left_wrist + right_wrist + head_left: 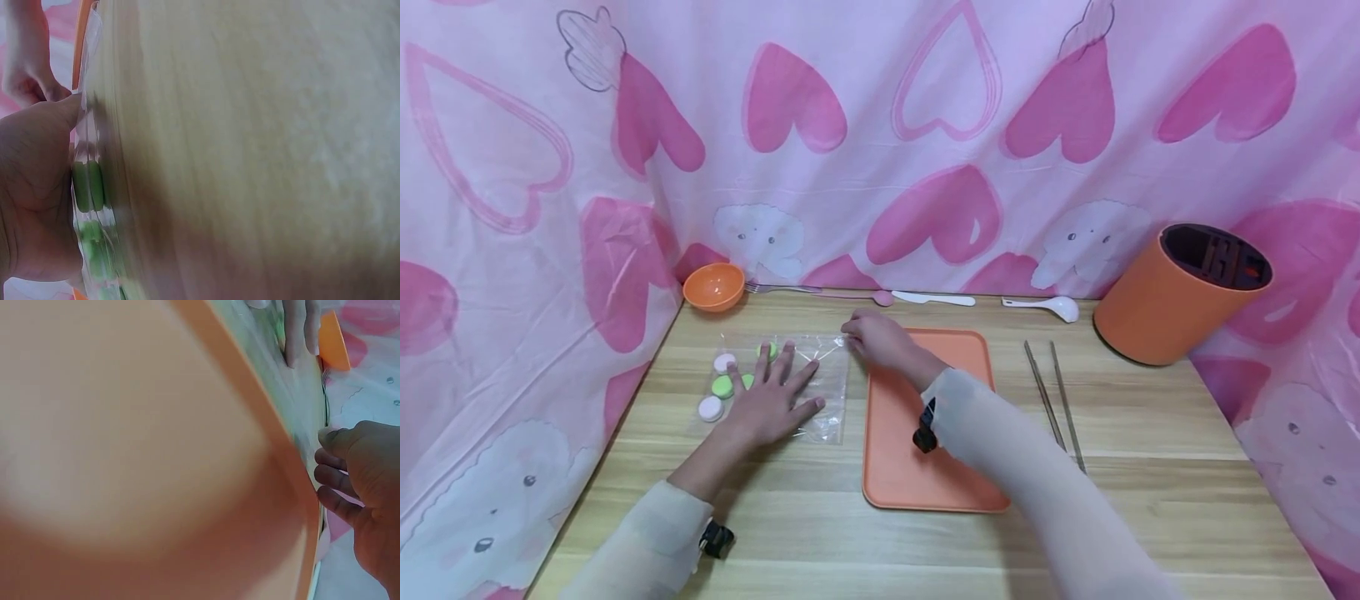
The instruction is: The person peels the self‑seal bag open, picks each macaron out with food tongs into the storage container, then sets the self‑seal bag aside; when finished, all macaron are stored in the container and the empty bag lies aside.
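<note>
Clear plastic bag [820,375] is being pressed flat by the open left hand [771,400]; its far right corner is being pinched by the right hand [880,337].

discs in bag: 5 visible [722,386] | hands: 2 | bowl: 1 [714,286] | tray: 1 [901,467] | chopsticks: 2 [1052,400] | holder: 1 [1180,293] | far-edge utensils: 3 [934,297]
</note>
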`<state>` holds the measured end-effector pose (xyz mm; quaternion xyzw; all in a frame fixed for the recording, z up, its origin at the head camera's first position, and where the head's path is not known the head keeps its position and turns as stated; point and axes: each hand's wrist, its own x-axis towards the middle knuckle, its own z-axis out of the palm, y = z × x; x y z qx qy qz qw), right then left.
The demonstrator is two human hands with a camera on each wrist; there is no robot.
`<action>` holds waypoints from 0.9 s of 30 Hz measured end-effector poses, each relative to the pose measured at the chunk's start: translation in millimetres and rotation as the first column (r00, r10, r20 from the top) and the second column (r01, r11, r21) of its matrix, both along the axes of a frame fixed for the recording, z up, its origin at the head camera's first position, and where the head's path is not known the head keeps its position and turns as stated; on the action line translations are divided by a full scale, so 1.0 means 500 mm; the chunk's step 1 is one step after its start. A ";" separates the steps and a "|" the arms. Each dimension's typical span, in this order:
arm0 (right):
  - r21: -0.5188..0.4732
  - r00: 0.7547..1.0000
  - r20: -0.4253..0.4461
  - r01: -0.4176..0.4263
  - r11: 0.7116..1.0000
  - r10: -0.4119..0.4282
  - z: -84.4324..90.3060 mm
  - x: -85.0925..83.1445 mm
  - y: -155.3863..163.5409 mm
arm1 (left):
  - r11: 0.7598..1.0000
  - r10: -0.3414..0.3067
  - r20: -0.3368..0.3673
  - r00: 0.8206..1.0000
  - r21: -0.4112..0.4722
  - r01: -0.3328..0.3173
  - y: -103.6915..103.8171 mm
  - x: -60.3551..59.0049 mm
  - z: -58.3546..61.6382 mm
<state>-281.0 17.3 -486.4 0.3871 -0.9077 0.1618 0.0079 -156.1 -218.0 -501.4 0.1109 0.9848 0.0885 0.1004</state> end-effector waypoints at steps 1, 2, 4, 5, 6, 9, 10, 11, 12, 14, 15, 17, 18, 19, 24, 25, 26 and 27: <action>0.001 1.000 0.007 0.002 1.000 -0.002 -0.001 -0.005 -0.008 | 1.000 0.002 0.004 1.000 -0.004 -0.002 0.000 -0.001 -0.001; 0.008 1.000 0.010 0.006 1.000 -0.006 -0.003 -0.010 -0.015 | 1.000 0.001 0.004 1.000 -0.002 -0.001 0.000 -0.001 -0.001; 0.016 1.000 0.023 0.013 1.000 -0.013 -0.006 -0.017 -0.026 | 1.000 0.002 0.009 1.000 -0.003 -0.002 0.000 -0.003 -0.003; 0.022 0.999 0.031 0.019 1.000 -0.020 -0.007 -0.020 -0.030 | 1.000 0.002 0.009 1.000 -0.002 -0.002 0.001 -0.003 -0.004; 0.032 0.999 0.035 0.024 0.999 -0.025 -0.009 -0.022 -0.034 | 1.000 0.003 0.011 1.000 -0.003 -0.003 0.002 -0.004 -0.005; 0.050 0.997 0.061 0.047 0.998 -0.050 -0.014 -0.024 -0.040 | 1.000 0.008 0.010 1.000 0.001 -0.008 0.001 -0.004 -0.004; 0.056 0.996 0.071 0.058 0.997 -0.061 -0.015 -0.024 -0.041 | 1.000 0.011 0.011 1.000 -0.002 -0.011 0.001 -0.003 -0.003; 0.061 0.994 0.078 0.067 0.996 -0.071 -0.017 -0.025 -0.043 | 1.000 0.013 0.011 1.000 -0.002 -0.013 0.000 -0.002 -0.002; 0.066 0.993 0.086 0.075 0.995 -0.081 -0.018 -0.025 -0.044 | 1.000 0.017 0.014 1.000 -0.003 -0.017 0.000 -0.002 -0.001; 0.064 0.990 0.098 0.095 0.993 -0.101 -0.019 -0.025 -0.041 | 1.000 0.018 0.015 1.000 -0.003 -0.018 0.001 -0.002 0.002; 0.059 0.989 0.100 0.100 0.993 -0.106 -0.019 -0.025 -0.040 | 1.000 0.018 0.016 1.000 -0.004 -0.018 0.002 -0.003 0.002; 0.047 0.990 0.098 0.101 0.994 -0.105 -0.020 -0.026 -0.037 | 1.000 0.019 0.019 1.000 -0.004 -0.019 0.002 -0.004 0.003; 0.042 0.991 0.092 0.098 0.994 -0.102 -0.021 -0.026 -0.036 | 1.000 0.019 0.020 1.000 -0.003 -0.019 0.002 -0.004 0.003; 0.038 0.992 0.085 0.093 0.995 -0.096 -0.021 -0.027 -0.035 | 1.000 0.019 0.022 1.000 -0.003 -0.019 0.002 -0.004 0.003; 0.045 0.998 0.030 0.053 0.998 -0.054 -0.022 -0.029 -0.028 | 1.000 0.018 0.035 0.999 0.001 -0.018 0.003 -0.003 0.007; 0.052 0.999 0.020 0.045 0.998 -0.046 -0.021 -0.029 -0.027 | 1.000 0.018 0.037 0.999 0.002 -0.018 0.003 -0.003 0.008; 0.057 0.999 0.011 0.039 0.998 -0.039 -0.020 -0.029 -0.025 | 1.000 0.018 0.039 0.999 0.000 -0.018 0.003 -0.003 0.008; 0.061 0.999 0.006 0.033 0.998 -0.033 -0.018 -0.029 -0.022 | 1.000 0.017 0.041 0.999 -0.001 -0.017 0.003 -0.003 0.008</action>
